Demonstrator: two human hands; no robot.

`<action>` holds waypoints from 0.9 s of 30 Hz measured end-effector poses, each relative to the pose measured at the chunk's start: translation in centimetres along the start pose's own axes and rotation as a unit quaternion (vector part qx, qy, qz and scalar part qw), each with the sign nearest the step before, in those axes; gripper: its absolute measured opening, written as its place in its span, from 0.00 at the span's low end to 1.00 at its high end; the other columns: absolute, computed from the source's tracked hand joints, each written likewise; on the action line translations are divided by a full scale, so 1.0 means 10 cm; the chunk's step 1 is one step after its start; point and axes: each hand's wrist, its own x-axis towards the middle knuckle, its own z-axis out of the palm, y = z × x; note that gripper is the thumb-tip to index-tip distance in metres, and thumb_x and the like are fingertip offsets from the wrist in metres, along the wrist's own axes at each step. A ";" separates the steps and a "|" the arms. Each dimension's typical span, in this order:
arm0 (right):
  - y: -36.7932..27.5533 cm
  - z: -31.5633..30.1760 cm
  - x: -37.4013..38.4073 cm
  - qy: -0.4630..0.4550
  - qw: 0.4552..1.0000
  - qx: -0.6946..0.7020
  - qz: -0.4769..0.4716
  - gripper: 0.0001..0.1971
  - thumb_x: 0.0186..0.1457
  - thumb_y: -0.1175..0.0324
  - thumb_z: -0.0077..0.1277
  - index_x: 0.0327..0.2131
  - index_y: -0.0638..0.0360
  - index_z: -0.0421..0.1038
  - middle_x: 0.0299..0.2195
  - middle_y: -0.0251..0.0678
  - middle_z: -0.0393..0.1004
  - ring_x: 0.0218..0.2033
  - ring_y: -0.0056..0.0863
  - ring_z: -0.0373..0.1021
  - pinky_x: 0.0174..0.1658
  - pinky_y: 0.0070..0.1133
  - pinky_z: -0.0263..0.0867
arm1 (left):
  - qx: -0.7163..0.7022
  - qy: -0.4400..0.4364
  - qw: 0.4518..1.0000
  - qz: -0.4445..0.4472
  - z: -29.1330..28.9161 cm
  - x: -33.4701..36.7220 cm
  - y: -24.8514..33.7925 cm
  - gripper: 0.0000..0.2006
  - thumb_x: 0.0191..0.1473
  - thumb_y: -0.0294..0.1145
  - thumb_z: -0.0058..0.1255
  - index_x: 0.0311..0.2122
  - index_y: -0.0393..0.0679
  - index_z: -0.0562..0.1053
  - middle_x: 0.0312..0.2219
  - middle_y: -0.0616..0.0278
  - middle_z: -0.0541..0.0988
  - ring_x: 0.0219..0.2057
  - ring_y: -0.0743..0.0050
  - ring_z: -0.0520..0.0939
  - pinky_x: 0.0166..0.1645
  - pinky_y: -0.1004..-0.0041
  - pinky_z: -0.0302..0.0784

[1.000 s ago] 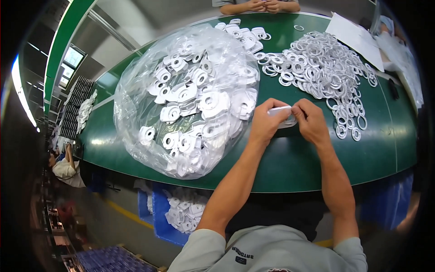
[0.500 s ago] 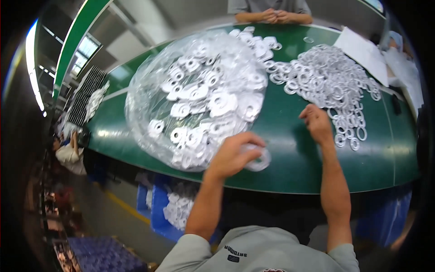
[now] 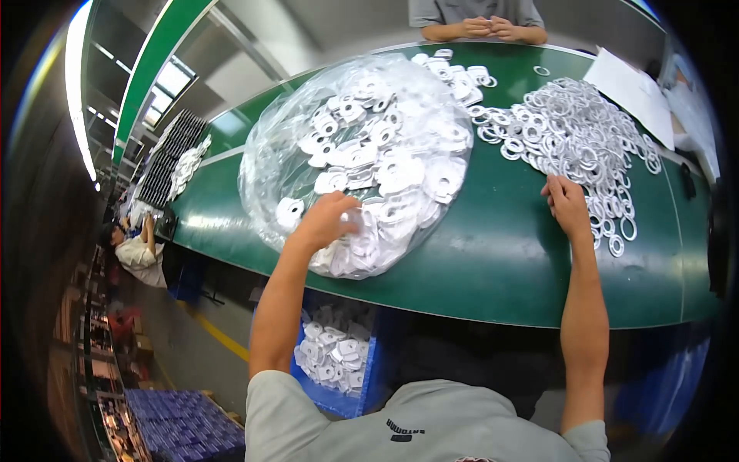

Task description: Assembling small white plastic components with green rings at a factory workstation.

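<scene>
My left hand (image 3: 329, 219) is over the near part of a clear plastic bag (image 3: 258, 173), its fingers curved and apart above white plastic parts (image 3: 369, 240) with round holes. Its fingertips are slightly blurred and partly hide the parts beneath. At the near edge of a heap of flat white rings (image 3: 570, 127) is my right hand (image 3: 567, 202), thumb and fingers pressed together. Whatever may be between those fingers is too small to make out. More white parts (image 3: 335, 354) fill a blue bin (image 3: 373, 358) below the table edge.
The green table (image 3: 485, 266) curves across the view. Across it, a person's hands (image 3: 490, 28) meet at the far edge. A white sheet (image 3: 631, 96) lies at the far right. Dark trays (image 3: 171, 158) stand at the left, near another person (image 3: 142, 258).
My left hand has gone left from beside the bag to over the parts in it; the white ring-shaped piece at its fingers is gone from there. My right hand remains by the rings. The view has shifted.
</scene>
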 end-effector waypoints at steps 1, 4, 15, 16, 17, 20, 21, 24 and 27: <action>-0.02 -0.07 -0.01 0.011 1.000 -0.004 0.005 0.20 0.64 0.57 0.41 0.23 0.60 0.69 0.14 0.25 0.61 0.12 0.11 0.55 0.15 0.14 0.49 | 0.050 0.027 0.998 -0.026 -0.01 0.02 -0.01 0.18 0.40 0.27 0.62 0.41 0.43 0.73 0.37 0.58 0.76 0.39 0.54 0.75 0.42 0.64 0.72; -0.14 -0.16 0.04 0.077 0.995 0.069 0.007 0.21 0.63 0.56 0.42 0.24 0.62 0.70 0.13 0.25 0.61 0.13 0.12 0.55 0.16 0.15 0.49 | -0.067 0.204 0.971 -0.105 -0.07 -0.09 -0.26 0.16 0.47 0.23 0.57 0.42 0.39 0.70 0.32 0.56 0.76 0.27 0.63 0.79 0.28 0.71 0.74; 0.02 -0.55 0.10 0.229 0.972 0.043 0.000 0.20 0.62 0.55 0.43 0.24 0.60 0.72 0.14 0.23 0.62 0.13 0.11 0.55 0.16 0.15 0.50 | -0.661 0.258 0.704 -0.012 0.51 1.03 1.65 0.18 0.53 0.22 0.51 0.49 0.43 0.64 0.31 0.60 0.76 0.27 0.79 0.78 0.23 0.81 0.73; -0.02 -0.59 0.08 0.241 0.969 0.053 -0.001 0.20 0.62 0.56 0.43 0.23 0.61 0.72 0.14 0.24 0.63 0.13 0.12 0.56 0.17 0.15 0.50 | -0.672 0.236 0.701 -0.040 0.59 1.15 1.78 0.16 0.52 0.23 0.53 0.46 0.44 0.64 0.28 0.62 0.77 0.26 0.82 0.77 0.26 0.85 0.69; -0.04 -0.64 0.07 0.255 0.966 0.040 -0.008 0.19 0.61 0.58 0.45 0.23 0.62 0.72 0.14 0.25 0.64 0.14 0.12 0.58 0.18 0.16 0.52 | -0.664 0.219 0.713 -0.062 0.68 1.25 1.85 0.16 0.52 0.24 0.54 0.44 0.43 0.64 0.28 0.62 0.77 0.25 0.83 0.76 0.25 0.85 0.67; -0.23 -0.79 -0.03 0.361 0.927 -0.100 0.018 0.15 0.57 0.60 0.48 0.27 0.64 0.75 0.18 0.38 0.72 0.20 0.28 0.68 0.28 0.26 0.62 | -0.682 0.190 0.704 -0.059 1.22 1.52 1.70 0.17 0.51 0.23 0.55 0.45 0.44 0.63 0.27 0.62 0.77 0.24 0.84 0.76 0.21 0.84 0.63; -0.18 -0.86 -0.07 0.371 0.922 -0.106 0.021 0.15 0.57 0.60 0.48 0.27 0.64 0.75 0.18 0.38 0.72 0.20 0.28 0.68 0.28 0.26 0.62 | -0.665 0.156 0.721 -0.115 1.38 1.54 1.65 0.17 0.51 0.22 0.54 0.45 0.42 0.62 0.30 0.60 0.77 0.26 0.81 0.77 0.22 0.82 0.69; -0.10 -1.02 -0.20 0.319 0.928 -0.169 0.095 0.13 0.44 0.64 0.59 0.31 0.63 0.76 0.27 0.41 0.77 0.30 0.35 0.74 0.36 0.26 0.69 | -0.679 0.125 0.711 -0.130 1.39 1.57 1.90 0.18 0.52 0.20 0.52 0.47 0.39 0.61 0.35 0.56 0.76 0.30 0.73 0.80 0.26 0.76 0.78; -0.12 -0.95 -0.28 0.234 0.927 -0.258 0.142 0.14 0.40 0.65 0.62 0.32 0.61 0.77 0.30 0.43 0.77 0.33 0.37 0.74 0.39 0.27 0.69 | -0.703 0.111 0.698 -0.081 1.35 1.51 1.87 0.21 0.52 0.18 0.48 0.51 0.36 0.59 0.42 0.50 0.74 0.36 0.61 0.82 0.36 0.65 0.84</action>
